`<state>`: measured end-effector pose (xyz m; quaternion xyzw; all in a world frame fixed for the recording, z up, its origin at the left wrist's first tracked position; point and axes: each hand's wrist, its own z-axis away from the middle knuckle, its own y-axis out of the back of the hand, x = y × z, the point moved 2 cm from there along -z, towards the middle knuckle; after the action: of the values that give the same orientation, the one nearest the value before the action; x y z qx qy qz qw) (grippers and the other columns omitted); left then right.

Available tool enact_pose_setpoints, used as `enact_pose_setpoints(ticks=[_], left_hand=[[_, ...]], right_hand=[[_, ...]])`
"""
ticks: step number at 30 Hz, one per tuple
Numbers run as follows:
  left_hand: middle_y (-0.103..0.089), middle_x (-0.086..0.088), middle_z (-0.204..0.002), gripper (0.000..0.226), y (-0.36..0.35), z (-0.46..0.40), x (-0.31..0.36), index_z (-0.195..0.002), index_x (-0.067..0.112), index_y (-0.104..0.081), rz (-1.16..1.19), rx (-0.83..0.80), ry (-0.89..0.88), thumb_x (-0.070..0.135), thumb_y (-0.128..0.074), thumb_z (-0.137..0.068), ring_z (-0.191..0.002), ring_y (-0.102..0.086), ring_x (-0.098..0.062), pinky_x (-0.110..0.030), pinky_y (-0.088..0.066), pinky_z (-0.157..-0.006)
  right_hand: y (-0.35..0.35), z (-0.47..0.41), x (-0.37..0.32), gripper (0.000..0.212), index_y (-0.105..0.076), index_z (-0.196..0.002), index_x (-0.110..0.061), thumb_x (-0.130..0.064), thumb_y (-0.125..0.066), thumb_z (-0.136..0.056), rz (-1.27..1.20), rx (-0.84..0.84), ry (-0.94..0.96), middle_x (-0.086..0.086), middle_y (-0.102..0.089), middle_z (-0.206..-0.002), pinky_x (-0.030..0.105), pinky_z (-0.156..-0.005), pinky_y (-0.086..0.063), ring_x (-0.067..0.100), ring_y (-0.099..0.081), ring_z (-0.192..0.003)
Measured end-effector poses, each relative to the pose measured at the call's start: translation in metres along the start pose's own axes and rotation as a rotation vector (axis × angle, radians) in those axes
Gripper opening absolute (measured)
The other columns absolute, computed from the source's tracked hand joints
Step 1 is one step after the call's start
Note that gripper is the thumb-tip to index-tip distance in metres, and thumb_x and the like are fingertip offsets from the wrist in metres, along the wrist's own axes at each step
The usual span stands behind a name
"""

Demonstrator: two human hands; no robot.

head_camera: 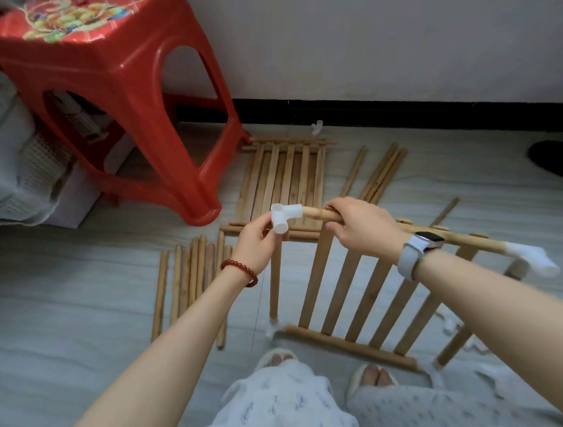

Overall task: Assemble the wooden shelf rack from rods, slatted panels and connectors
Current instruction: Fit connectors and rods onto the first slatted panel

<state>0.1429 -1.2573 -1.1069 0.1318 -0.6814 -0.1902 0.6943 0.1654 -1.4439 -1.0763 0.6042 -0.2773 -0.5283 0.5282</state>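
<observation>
White plastic connector (283, 219) pinched in left hand (256, 244), seated on rod (319, 213) end. Right hand (363, 228) curled around same rod, just right of connector. Slatted panel (360, 297) hanging below.

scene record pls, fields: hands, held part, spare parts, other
left hand: left hand holds white connector on the rod end
right hand: right hand grips top rod of held slatted panel
connector state: on rod tip; how deep, cannot tell
spare parts: second slatted panel flat on floor; loose rods by left forearm; more rods farther back
other: red stool at left
</observation>
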Motion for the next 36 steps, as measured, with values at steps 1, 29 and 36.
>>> enact_pose_setpoints(ticks=[1,29,36], left_hand=[[-0.063,0.000,-0.079,0.011,-0.003,-0.005,-0.005,-0.101,0.017,-0.058,0.009,0.019,-0.006,0.018,-0.048,-0.096,-0.077,-0.061,-0.017,-0.035,-0.050,-0.070],[-0.041,0.004,-0.069,0.019,-0.091,-0.115,-0.152,-0.112,0.022,-0.044,0.235,0.039,0.359,0.031,-0.032,-0.100,-0.054,-0.037,-0.009,-0.019,-0.034,-0.046],[-0.030,0.004,-0.055,0.021,-0.093,-0.086,-0.156,-0.088,0.019,-0.046,0.342,0.028,0.472,0.033,-0.036,-0.099,-0.040,-0.027,-0.007,-0.019,-0.025,-0.037]], right_hand=[[-0.003,-0.005,0.004,0.018,-0.051,-0.111,-0.023,-0.030,-0.046,-0.095,0.016,-0.003,0.005,-0.004,-0.055,-0.095,0.030,-0.067,-0.040,0.016,-0.051,-0.083],[-0.149,-0.137,0.090,0.035,-0.048,-0.130,-0.023,-0.024,-0.041,-0.096,0.047,0.088,-0.186,0.005,-0.054,-0.122,0.036,-0.097,-0.021,0.026,-0.043,-0.117],[-0.146,-0.135,0.090,0.030,-0.051,-0.125,-0.024,-0.026,-0.037,-0.098,0.030,0.107,-0.191,0.003,-0.055,-0.114,0.035,-0.092,-0.021,0.024,-0.044,-0.112]])
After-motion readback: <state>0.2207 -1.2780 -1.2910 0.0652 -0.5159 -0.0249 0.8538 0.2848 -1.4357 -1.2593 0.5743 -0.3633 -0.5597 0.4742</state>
